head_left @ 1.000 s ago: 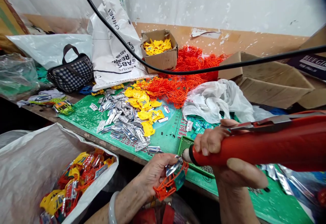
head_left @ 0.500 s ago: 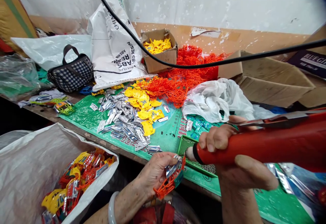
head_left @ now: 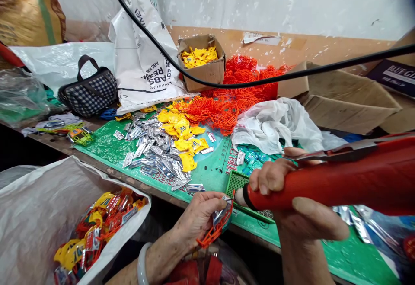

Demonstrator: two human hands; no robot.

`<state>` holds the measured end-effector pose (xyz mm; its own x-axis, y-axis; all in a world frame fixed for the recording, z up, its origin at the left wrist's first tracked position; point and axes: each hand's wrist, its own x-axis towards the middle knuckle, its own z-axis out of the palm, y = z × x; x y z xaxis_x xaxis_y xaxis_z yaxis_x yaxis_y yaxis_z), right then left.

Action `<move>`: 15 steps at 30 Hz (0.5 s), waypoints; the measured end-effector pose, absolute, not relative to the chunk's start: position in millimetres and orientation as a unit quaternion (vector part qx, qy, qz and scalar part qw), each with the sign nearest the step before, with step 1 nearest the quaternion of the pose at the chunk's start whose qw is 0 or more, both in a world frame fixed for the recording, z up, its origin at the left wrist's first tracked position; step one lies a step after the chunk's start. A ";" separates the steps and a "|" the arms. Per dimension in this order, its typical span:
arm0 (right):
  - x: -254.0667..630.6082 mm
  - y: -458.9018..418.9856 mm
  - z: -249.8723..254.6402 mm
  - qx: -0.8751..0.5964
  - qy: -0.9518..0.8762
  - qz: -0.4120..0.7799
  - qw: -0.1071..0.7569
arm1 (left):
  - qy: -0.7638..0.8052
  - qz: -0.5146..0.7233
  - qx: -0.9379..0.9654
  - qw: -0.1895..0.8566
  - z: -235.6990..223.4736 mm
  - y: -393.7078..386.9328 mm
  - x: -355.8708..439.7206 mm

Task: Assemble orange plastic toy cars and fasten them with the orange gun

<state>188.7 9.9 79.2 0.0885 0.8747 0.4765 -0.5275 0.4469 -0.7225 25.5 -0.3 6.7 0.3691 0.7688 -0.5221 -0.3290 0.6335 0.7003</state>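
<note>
My left hand [head_left: 202, 212] pinches a small plastic toy part [head_left: 216, 226] made of an orange-red lattice frame, a silvery piece and some dark green underneath. My right hand [head_left: 283, 190] is wrapped round a red electric screwdriver [head_left: 311, 190], held nearly level. Its pale nose points left at the upper edge of the toy part; whether the bit touches it I cannot tell. Just behind the nose, on the table, sits a green mesh tray [head_left: 234, 181] with small metal pieces, partly covered by the screwdriver and my right hand.
Silver plates [head_left: 158, 153], yellow parts [head_left: 184, 146] and orange lattice frames [head_left: 227, 107] are heaped on the green table cover [head_left: 103, 140]. A white sack [head_left: 29, 216] of assembled pieces stands open at lower left. A black cable [head_left: 246, 84] crosses above. Cardboard boxes [head_left: 353, 107] stand behind.
The screwdriver and my right hand have shifted slightly left, its nose now closer against the toy part. The toy part has tilted a little in my left hand. The view has moved slightly.
</note>
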 end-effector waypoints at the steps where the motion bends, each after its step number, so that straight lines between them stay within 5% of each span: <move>1: 189.0 10.1 78.6 -0.184 -0.463 0.494 0.713 | 0.441 0.348 0.254 0.787 5.0 -0.4 25.4; 15: 190.6 6.8 87.3 -0.193 -0.488 0.514 0.679 | 0.457 0.291 0.400 0.739 18.7 -4.6 21.6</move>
